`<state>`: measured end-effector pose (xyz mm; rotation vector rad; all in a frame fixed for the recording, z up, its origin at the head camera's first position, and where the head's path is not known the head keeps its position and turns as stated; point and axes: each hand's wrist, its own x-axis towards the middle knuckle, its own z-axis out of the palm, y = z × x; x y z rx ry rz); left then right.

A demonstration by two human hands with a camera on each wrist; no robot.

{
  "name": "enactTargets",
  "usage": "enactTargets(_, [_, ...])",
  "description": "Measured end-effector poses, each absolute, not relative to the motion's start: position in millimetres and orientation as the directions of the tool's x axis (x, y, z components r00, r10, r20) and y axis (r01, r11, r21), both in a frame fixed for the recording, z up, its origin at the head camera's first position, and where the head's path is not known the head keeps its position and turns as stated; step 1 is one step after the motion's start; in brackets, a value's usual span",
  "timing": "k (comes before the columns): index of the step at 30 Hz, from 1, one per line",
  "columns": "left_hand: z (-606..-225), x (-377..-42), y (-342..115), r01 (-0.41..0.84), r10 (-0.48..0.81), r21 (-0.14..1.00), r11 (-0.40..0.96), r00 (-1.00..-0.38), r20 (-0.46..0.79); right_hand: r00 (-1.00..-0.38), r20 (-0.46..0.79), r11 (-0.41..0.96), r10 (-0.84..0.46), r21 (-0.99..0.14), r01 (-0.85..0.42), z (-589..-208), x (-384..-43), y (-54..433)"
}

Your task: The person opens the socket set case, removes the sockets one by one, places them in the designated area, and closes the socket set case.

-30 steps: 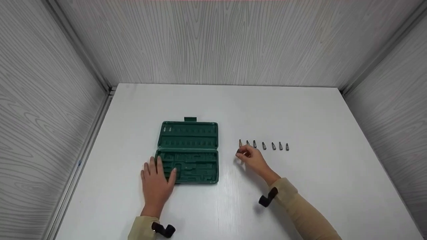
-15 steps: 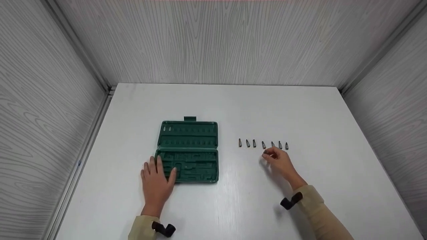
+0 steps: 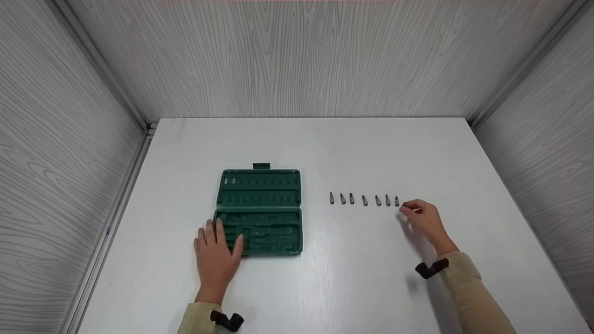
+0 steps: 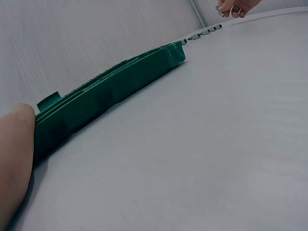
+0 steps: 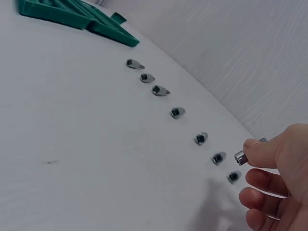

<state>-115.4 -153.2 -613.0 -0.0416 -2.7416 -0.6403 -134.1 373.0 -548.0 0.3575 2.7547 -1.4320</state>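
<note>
- Right hand [image 3: 425,221]: thumb and fingertip pinch one small metal piece [image 5: 240,158]. The other fingers are curled, with nothing visible in them.
- Location of the metal piece: raised above the table [image 3: 352,283], just beyond the right end of the row of seven similar pieces [image 3: 364,200].
- Governing relation (judged): offset of the metal piece from the end piece [image 3: 397,201]. The end piece lies just left of the right hand's fingertips; a small gap separates the two in the head view.
- Axis reference: the pieces in the row lie with long axes running roughly near to far, narrow tips far, wider socket ends near.
- Axis of the metal piece: appears close to that of the end piece in the right wrist view. The thumb covers part of it, so exact alignment cannot be confirmed.
- Left hand [image 3: 217,260]: fingers extended and spread, resting on the near left corner of the unfolded green case [image 3: 278,180], which stands left of the row.
- Nearer hand: right. The left hand is well apart from the row.
</note>
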Motion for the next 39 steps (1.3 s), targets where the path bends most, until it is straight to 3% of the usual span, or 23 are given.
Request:
enactTargets(18, [-612,-113,-153,0.110,-0.045,0.439,0.892,-0.944,0.328,-0.957,-0.204,0.662,0.206,-0.691,0.290,-552,-158,400])
enactTargets(28, [-611,-115,-154,0.123,-0.036,0.436,0.891,-0.940,0.339,-0.959,-0.148,0.672,0.242,-0.687,0.275,-555,-164,397])
enactTargets(39, [-613,-115,-155,0.120,-0.034,0.436,0.892,-0.943,0.331,-0.937,-0.195,0.583,0.290,-0.741,0.334,-550,-153,395])
